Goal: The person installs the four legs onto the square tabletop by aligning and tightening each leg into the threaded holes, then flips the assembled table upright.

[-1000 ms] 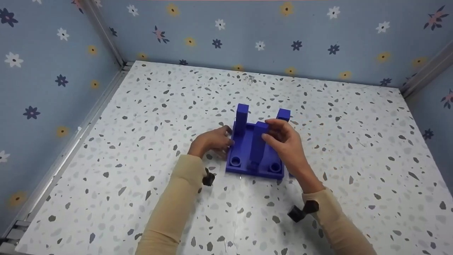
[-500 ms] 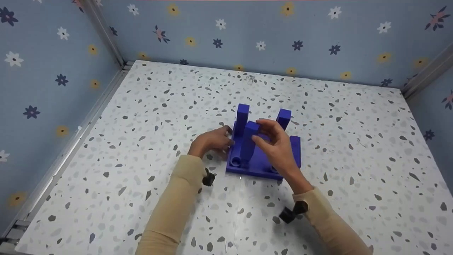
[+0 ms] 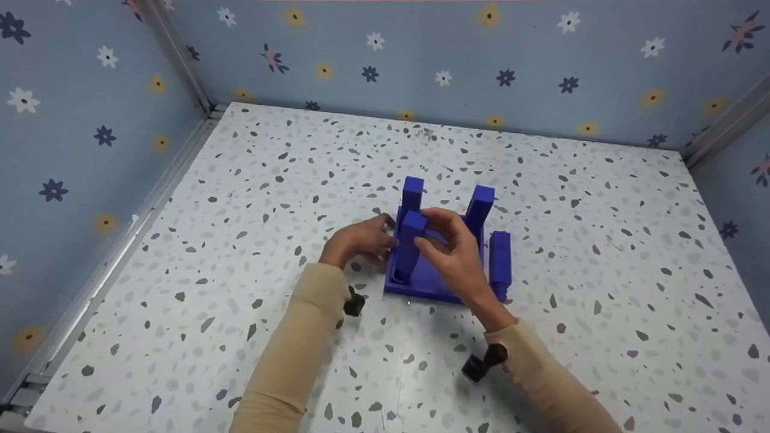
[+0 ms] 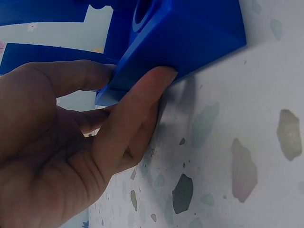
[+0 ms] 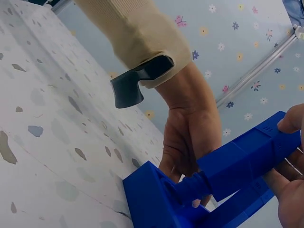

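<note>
A blue model tabletop [image 3: 433, 281] lies underside up, with a raised rim and round corner sockets. Two square legs stand at its back corners, the left leg [image 3: 412, 193] and the right leg [image 3: 481, 209]. My right hand [image 3: 456, 260] pinches a third leg [image 3: 410, 249] near its top. In the right wrist view this leg [image 5: 237, 164] leans, its threaded end [image 5: 191, 187] at the front-left socket; how deep it sits I cannot tell. My left hand [image 3: 364, 237] holds the tabletop's left side, fingers [image 4: 142, 102] against the outer wall.
Another blue leg [image 3: 500, 258] lies on the speckled white table [image 3: 289, 180], just right of the tabletop. Blue flowered panels [image 3: 409, 54] enclose the table at the back and sides. A black camera mount [image 3: 484, 362] sits on the right wrist.
The right hand has carried the pinched leg leftward, from above the tabletop's middle to its front-left socket. The leg lying at the right has come into view. My left hand stays put.
</note>
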`<state>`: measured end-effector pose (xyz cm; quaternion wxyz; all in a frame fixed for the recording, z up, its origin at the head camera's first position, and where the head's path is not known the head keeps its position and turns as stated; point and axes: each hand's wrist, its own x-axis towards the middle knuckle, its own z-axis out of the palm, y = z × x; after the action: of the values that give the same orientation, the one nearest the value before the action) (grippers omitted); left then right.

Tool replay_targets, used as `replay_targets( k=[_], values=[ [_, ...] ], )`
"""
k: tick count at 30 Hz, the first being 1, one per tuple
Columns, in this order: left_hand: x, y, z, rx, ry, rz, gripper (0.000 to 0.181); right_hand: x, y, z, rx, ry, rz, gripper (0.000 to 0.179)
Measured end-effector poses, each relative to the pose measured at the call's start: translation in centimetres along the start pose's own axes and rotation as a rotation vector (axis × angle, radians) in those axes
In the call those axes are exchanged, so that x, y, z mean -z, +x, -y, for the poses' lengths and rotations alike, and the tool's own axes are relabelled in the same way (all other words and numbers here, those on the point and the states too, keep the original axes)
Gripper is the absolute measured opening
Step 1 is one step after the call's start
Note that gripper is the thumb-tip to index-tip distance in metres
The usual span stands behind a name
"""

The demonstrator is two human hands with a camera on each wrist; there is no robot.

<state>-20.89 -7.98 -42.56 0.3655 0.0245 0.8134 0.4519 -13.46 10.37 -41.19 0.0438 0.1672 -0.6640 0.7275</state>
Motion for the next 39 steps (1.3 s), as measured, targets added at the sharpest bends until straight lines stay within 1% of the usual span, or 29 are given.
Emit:
replay_targets(
  k=[3,8,15,19,25,28,32,35,39],
  values=[
    [0.0,0.0,0.1,0.000,-0.013,0.002,0.052,-0.1,-0.2,-0.2,0.016,-0.009,0.019,0.044],
    [0.0,0.1,0.2,-0.006,-0.038,0.014,0.055,-0.3,-0.5,-0.5,0.049,-0.064,0.059,0.043],
    [0.0,0.0,0.2,-0.026,-0.033,0.012,0.057,-0.5,-0.7,-0.8,0.069,-0.073,0.120,0.043],
    [0.1,0.1,0.3,-0.032,-0.025,-0.003,0.059,-0.4,-0.8,-0.9,0.094,-0.090,0.153,0.042],
    [0.0,0.2,0.3,-0.030,-0.016,-0.013,0.061,-0.3,-1.0,-0.6,0.133,-0.137,0.174,0.043],
    [0.0,0.2,0.3,-0.026,-0.006,-0.014,0.061,-0.4,-1.2,0.3,0.171,-0.153,0.190,0.042],
    [0.0,0.1,0.3,-0.012,0.014,-0.013,0.058,-0.5,-1.4,1.1,0.255,-0.196,0.212,0.040],
    [0.0,0.1,0.2,0.001,0.050,-0.011,0.055,-0.4,-1.4,0.9,0.316,-0.256,0.214,0.039],
    [0.1,0.1,0.2,0.023,0.094,-0.014,0.054,-0.2,-1.4,-0.4,0.364,-0.311,0.197,0.041]
  ],
)
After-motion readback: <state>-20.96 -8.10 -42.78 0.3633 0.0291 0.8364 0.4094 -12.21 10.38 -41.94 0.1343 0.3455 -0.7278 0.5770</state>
